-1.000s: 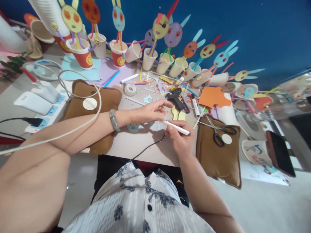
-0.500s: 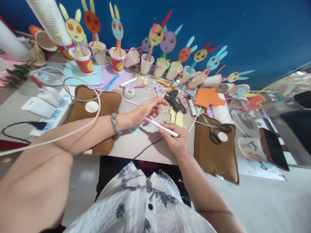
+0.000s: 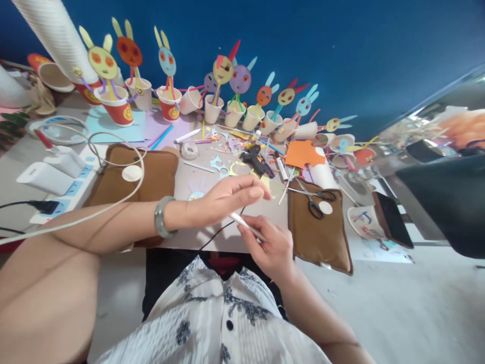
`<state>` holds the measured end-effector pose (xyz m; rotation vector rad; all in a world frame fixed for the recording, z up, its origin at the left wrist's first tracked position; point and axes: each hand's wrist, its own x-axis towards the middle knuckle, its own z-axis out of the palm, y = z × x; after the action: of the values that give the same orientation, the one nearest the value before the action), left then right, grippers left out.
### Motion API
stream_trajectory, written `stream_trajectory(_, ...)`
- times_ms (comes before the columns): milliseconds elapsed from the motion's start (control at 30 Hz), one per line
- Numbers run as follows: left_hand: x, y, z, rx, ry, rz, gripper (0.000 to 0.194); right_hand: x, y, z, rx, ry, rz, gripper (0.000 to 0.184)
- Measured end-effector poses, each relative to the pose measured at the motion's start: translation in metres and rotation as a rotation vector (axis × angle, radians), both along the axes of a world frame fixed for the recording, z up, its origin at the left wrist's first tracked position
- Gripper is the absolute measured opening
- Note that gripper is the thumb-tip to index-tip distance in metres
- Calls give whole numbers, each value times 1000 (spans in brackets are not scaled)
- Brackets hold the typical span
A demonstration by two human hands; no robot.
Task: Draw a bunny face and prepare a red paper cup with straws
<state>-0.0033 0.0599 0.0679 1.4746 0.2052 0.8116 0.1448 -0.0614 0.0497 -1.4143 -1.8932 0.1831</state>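
Observation:
My right hand [image 3: 270,248] is closed around a slim white pen [image 3: 242,220], which slants up and left from the fingers. Just above it, my left hand [image 3: 232,198] reaches across with fingers stretched out and nothing visible in it; a bracelet [image 3: 164,217] circles that wrist. Part of a light blue paper rabbit head [image 3: 196,194] lies on the table behind the left hand, the rest of it covered. Beyond the hands are a black glue gun [image 3: 258,161], paper scraps [image 3: 220,164] and a roll of tape [image 3: 189,150].
Scissors [image 3: 315,202] rest on the right brown cushion [image 3: 318,237]; another brown cushion [image 3: 155,172] is at left. A white cable [image 3: 142,174] loops over my left arm near a power strip [image 3: 81,184]. Paper cups [image 3: 214,112] with rabbit figures line the back.
My left hand has come nearer and straightened its fingers. The pen in my right hand has turned, its pink part no longer visible. The view has shifted, moving the table contents leftward.

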Motion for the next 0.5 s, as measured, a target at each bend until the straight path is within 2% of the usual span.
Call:
stream_trajectory(100, -8, -17, 9, 31, -2, -107, 47, -7, -24, 16, -4, -54, -13, 6)
stream_trajectory(233, -18, -36, 17, 140, -6, -185, 35, -12, -48, 33, 3, -122, 69, 11)
stream_trajectory(400, -18, -52, 11, 246, -121, -172, 34, -13, -59, 49, 14, -168, 152, 26)
stream_trajectory(500, -15, -54, 6, 335, -166, -114, 33, -12, -59, 41, 1, -128, 152, 25)
